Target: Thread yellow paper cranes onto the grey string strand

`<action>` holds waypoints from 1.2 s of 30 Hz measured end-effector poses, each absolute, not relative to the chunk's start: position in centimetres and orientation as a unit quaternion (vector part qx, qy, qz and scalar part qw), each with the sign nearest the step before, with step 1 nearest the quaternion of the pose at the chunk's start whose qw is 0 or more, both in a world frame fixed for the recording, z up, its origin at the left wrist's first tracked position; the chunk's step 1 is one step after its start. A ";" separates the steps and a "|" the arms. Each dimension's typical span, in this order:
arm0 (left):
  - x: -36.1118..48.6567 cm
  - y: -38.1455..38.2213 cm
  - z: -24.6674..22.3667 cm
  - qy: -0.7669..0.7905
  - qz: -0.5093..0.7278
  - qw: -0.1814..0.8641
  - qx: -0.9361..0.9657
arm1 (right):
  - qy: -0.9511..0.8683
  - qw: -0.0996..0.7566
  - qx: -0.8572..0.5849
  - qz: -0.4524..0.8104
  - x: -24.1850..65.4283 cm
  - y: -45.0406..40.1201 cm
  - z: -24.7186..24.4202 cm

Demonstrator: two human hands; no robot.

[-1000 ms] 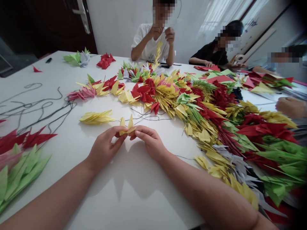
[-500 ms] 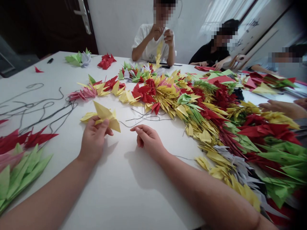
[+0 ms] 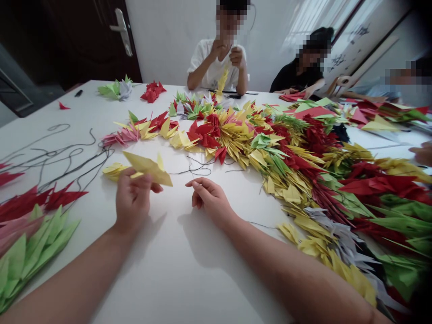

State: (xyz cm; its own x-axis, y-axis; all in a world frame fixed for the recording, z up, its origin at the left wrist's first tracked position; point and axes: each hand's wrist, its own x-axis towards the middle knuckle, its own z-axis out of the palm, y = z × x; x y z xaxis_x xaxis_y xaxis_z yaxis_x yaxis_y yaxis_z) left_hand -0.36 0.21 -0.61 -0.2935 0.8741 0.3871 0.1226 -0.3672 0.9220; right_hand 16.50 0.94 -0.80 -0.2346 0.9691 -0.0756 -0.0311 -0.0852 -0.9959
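Observation:
My left hand (image 3: 132, 199) pinches a folded yellow paper crane (image 3: 150, 169) by its lower edge, with its wings pointing left and right. Just behind that hand lie more yellow folded papers (image 3: 114, 171) on the white table (image 3: 172, 270). To the right, my right hand (image 3: 212, 199) is closed, thumb and forefinger pressed together and pointing at the crane without touching it. What those fingertips hold is too fine to make out. A thin dark thread (image 3: 200, 174) curls on the table just beyond them.
A large heap of strung red, yellow and green paper cranes (image 3: 236, 139) covers the right side. Green folded papers (image 3: 40, 252) and tangled dark strings (image 3: 64, 155) lie at left. Across the table sit a person in white (image 3: 202, 58) and a person in black (image 3: 290, 74), both handling paper.
The crane in my left hand has tipped flatter, its left wing now lower. My right hand keeps its pinch in nearly the same place. The whole view has shifted slightly.

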 end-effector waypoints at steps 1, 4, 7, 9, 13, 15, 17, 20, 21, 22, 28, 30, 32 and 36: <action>-0.2 0.0 -0.6 0.486 0.612 0.320 0.536 | -0.523 0.431 -0.448 0.583 16.5 0.9 -0.8; 0.0 -0.2 -0.5 0.485 0.512 0.397 0.587 | -0.519 0.443 -0.448 0.578 16.4 0.9 -0.7; -0.1 0.0 -0.4 0.481 0.504 0.418 0.583 | -0.516 0.446 -0.450 0.577 16.4 0.8 -0.6; -0.2 0.3 -0.3 0.493 0.527 0.413 0.556 | -0.524 0.439 -0.457 0.569 16.4 0.8 -0.6; -0.2 0.6 -0.3 0.499 0.556 0.453 0.487 | -0.605 0.387 -0.467 0.515 16.4 0.5 -0.7; 0.0 0.6 -0.4 0.487 0.547 0.493 0.469 | -0.664 0.361 -0.454 0.471 16.4 0.3 -0.7; 0.1 0.6 -0.5 0.476 0.531 0.519 0.472 | -0.706 0.341 -0.440 0.437 16.4 0.2 -0.7; 0.2 0.5 -0.6 0.473 0.516 0.524 0.486 | -0.722 0.316 -0.439 0.433 16.5 0.1 -0.7; 0.1 0.5 -0.7 0.475 0.514 0.521 0.490 | -0.722 0.308 -0.439 0.438 16.5 0.1 -0.7; 0.1 0.6 -0.7 0.477 0.511 0.517 0.494 | -0.722 0.300 -0.439 0.443 16.5 0.1 -0.7; 0.0 0.6 -0.9 0.479 0.511 0.505 0.505 | -0.720 0.289 -0.441 0.450 16.5 0.2 -0.9; 0.0 0.7 -0.9 0.478 0.515 0.505 0.501 | -0.716 0.293 -0.443 0.452 16.4 0.2 -0.9; 0.0 0.6 -0.9 0.482 0.512 0.498 0.508 | -0.716 0.291 -0.446 0.450 16.4 0.2 -0.8; 0.1 0.3 -1.0 0.516 0.511 0.407 0.554 | -0.714 0.284 -0.461 0.444 16.4 0.2 -0.6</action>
State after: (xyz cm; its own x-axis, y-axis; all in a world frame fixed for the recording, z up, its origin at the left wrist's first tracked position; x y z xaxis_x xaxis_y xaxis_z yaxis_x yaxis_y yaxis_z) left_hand 0.12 0.28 -1.03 -0.0542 0.9878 0.1463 0.1548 -0.1365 0.9785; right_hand 16.36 0.24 -0.65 -0.4127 0.9109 -0.0042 0.4066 0.1801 -0.8957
